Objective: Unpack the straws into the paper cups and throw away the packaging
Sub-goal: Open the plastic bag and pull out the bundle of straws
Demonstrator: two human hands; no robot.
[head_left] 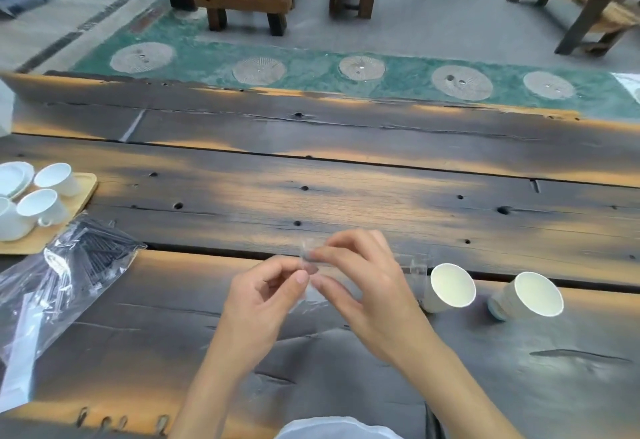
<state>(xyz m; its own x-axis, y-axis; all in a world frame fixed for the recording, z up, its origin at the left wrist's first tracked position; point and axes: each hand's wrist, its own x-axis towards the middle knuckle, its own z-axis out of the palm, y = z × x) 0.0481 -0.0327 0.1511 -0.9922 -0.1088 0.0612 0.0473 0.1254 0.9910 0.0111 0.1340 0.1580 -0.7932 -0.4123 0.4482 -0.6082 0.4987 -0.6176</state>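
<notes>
Pinched thin clear plastic wrapper (306,258) between left hand (266,291) and right hand (363,282), both closed on it, just left of two white paper cups (450,286). Best peeled apart slowly, keeping hold of the film.

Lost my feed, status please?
Both hands, left and right, pinching a clear wrapper. Two cups empty, right of the hands. Straw bag lying at left. Nothing in the way.

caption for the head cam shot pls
Both hands pinch a clear wrapper beside two paper cups.
</notes>
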